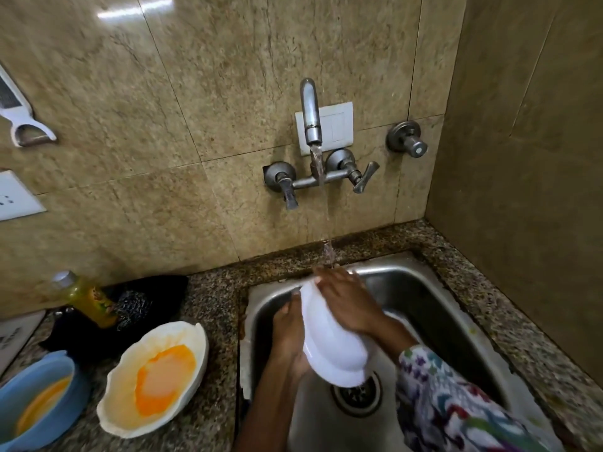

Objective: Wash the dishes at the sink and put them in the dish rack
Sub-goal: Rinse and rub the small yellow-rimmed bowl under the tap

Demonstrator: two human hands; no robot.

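Over the steel sink [424, 298] I hold a white bowl [329, 350] on its side, its underside facing up. My left hand [288, 334] grips its left rim from below, fingers curled round the edge. My right hand [346, 301] lies across the bowl's upper back, fingers spread flat on it. Water runs from the wall tap [311, 115] and lands on my right fingers at the bowl's far rim. The bowl's inside is hidden.
On the granite counter to the left stand a white bowl with orange residue [156, 376], a blue bowl with orange liquid [36, 399], a yellow soap bottle [86, 298] and a steel scrubber [132, 306]. The sink drain [359, 394] lies below the bowl. A side wall closes the right.
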